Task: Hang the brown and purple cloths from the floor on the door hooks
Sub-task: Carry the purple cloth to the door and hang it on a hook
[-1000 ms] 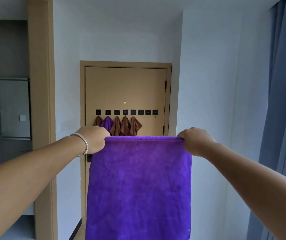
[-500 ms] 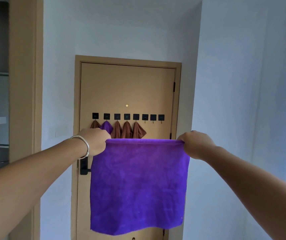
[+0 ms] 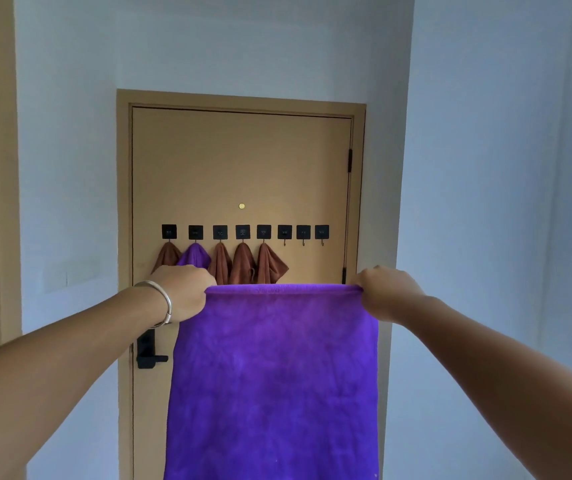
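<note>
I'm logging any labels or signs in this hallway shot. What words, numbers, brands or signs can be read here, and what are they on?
None can be read.
The black hook plates on the door carry small pale marks, too small and blurred to read.
The purple cloth, held by the left hand and right hand, shows no label.
The black door handle shows no lettering.

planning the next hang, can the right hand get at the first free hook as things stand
Probably not yet: the right hand grips the purple cloth and the free hook looks farther off on the door; nothing blocks the way.
</note>
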The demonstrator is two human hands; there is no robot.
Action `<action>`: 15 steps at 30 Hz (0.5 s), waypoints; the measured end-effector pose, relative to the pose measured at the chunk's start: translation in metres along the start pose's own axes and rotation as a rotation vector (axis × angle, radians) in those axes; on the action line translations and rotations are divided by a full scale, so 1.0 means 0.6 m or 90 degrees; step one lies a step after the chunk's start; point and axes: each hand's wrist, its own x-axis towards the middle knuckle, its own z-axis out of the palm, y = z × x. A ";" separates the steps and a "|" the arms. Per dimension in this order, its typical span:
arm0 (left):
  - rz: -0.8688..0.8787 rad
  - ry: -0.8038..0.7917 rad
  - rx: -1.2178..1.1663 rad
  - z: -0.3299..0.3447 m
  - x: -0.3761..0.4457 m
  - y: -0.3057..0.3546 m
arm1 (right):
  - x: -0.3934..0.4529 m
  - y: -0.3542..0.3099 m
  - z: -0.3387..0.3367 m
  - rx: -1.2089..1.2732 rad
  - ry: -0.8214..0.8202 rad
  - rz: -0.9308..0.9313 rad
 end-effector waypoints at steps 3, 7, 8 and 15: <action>0.000 0.000 -0.006 0.023 0.078 0.016 | 0.061 0.045 0.038 0.002 0.007 0.010; -0.008 0.005 -0.010 0.047 0.185 0.038 | 0.147 0.108 0.083 0.013 0.005 0.023; -0.011 0.002 -0.009 0.055 0.209 0.043 | 0.165 0.121 0.094 0.011 0.004 0.020; -0.028 -0.017 0.007 0.122 0.343 0.054 | 0.279 0.179 0.193 0.017 -0.009 0.017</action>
